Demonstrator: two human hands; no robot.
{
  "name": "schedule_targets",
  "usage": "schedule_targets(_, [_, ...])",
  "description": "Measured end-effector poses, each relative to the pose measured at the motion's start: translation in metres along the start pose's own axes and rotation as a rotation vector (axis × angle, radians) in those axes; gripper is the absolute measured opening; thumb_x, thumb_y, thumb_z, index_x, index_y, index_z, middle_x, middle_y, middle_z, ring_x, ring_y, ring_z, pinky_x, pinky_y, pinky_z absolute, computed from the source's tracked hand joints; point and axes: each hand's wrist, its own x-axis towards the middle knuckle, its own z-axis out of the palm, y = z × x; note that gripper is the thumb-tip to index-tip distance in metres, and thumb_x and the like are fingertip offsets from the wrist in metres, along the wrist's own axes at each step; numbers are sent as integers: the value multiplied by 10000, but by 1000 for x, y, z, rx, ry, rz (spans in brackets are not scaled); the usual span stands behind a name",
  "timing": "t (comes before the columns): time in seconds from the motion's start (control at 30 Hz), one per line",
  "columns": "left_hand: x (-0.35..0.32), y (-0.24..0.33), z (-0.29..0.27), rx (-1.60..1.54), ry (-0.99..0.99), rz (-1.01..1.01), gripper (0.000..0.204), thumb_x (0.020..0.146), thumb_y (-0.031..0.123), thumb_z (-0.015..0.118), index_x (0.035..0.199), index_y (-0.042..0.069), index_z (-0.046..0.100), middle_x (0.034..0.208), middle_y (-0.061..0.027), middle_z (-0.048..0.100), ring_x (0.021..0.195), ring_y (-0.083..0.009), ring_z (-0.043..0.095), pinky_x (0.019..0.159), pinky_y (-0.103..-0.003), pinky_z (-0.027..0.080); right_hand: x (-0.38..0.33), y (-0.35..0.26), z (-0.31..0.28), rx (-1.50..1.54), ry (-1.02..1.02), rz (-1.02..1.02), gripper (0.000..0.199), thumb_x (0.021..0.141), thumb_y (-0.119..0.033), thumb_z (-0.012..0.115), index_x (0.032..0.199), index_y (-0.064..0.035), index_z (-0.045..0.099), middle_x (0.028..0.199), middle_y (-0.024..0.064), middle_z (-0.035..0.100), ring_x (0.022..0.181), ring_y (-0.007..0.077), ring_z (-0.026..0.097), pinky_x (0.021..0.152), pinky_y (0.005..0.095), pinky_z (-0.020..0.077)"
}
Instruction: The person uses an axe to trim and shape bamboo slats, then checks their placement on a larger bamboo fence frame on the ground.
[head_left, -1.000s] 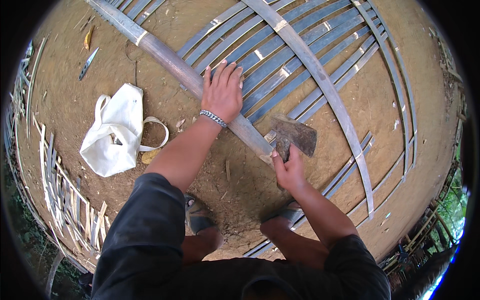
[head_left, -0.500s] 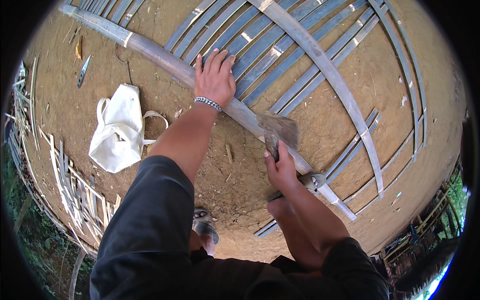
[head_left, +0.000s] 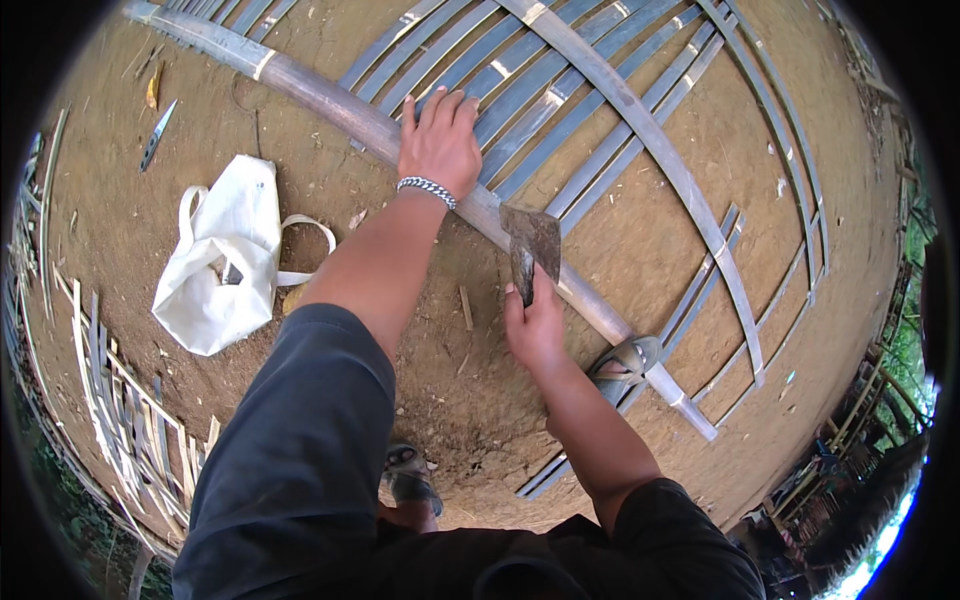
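Observation:
My left hand [head_left: 440,145] lies palm down on a long bamboo pole [head_left: 330,107], its fingers stretched over the grey slats [head_left: 508,130] beyond. A chain bracelet [head_left: 427,187] circles that wrist. Farther right, my right hand [head_left: 537,325] is wrapped round the handle of a cleaver-like tool [head_left: 535,235] with a broad, worn, dark blade. The blade is over or against the pole; whether it touches cannot be told. Slats and pole form a large lattice on the ground, crossed by a wide bamboo strip [head_left: 640,120]. My sandalled right foot [head_left: 627,362] rests at the pole's near end.
A white cloth bag [head_left: 225,265] with handles stands left of my arm. Past it lies a knife [head_left: 157,135] on the bare earth. Thin split strips [head_left: 130,400] are heaped at lower left. My other sandalled foot [head_left: 412,475] is below; loose slats [head_left: 545,475] lie beside it.
The cleaver-like tool, blurred before, now shows sharply and sits slightly left and lower. My right foot has shifted forward onto the pole's near end. My left hand stays on the pole.

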Motion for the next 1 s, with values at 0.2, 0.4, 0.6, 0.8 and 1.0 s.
schedule_targets(0.2, [-3, -4, 0, -8, 30, 8, 377, 908, 122, 532, 1283, 130, 575, 1365, -73, 563, 1375, -263, 430, 1184, -580, 230, -4, -20, 3, 88, 195, -386, 429, 940, -134, 600, 1350, -42, 518, 1143, 276, 630, 979, 474, 634, 824, 505, 516])
schedule_targets(0.4, [-5, -1, 2, -22, 3, 11, 391, 927, 162, 525, 1314, 119, 556, 1382, -93, 552, 1389, -270, 420, 1186, -583, 227, 2, -20, 0, -110, 69, -116, 487, 947, -140, 601, 1387, 23, 471, 1138, 293, 625, 978, 454, 645, 841, 469, 523])
schedule_targets(0.6, [-3, -5, 0, 11, -25, 12, 398, 937, 177, 520, 1329, 112, 544, 1403, -104, 537, 1405, -278, 403, 1192, -584, 216, 2, -30, -10, 66, 157, -340, 432, 941, -124, 607, 1338, 21, 521, 1137, 286, 629, 982, 461, 642, 837, 475, 521])
schedule_targets(0.8, [-7, -2, 2, -36, -12, 5, 378, 918, 139, 522, 1293, 110, 562, 1387, -100, 546, 1389, -276, 420, 1185, -581, 230, 1, -17, -9, -208, -27, -159, 680, 921, -105, 632, 1518, -22, 316, 1156, 299, 623, 990, 445, 664, 835, 459, 540])
schedule_targets(1.0, [-4, -5, 0, -23, 7, 6, 375, 908, 131, 532, 1281, 108, 567, 1373, -87, 555, 1381, -274, 426, 1184, -575, 235, -2, -17, -6, 50, 168, -351, 365, 975, -105, 603, 1293, 51, 520, 968, 160, 655, 855, 211, 605, 804, 324, 487])
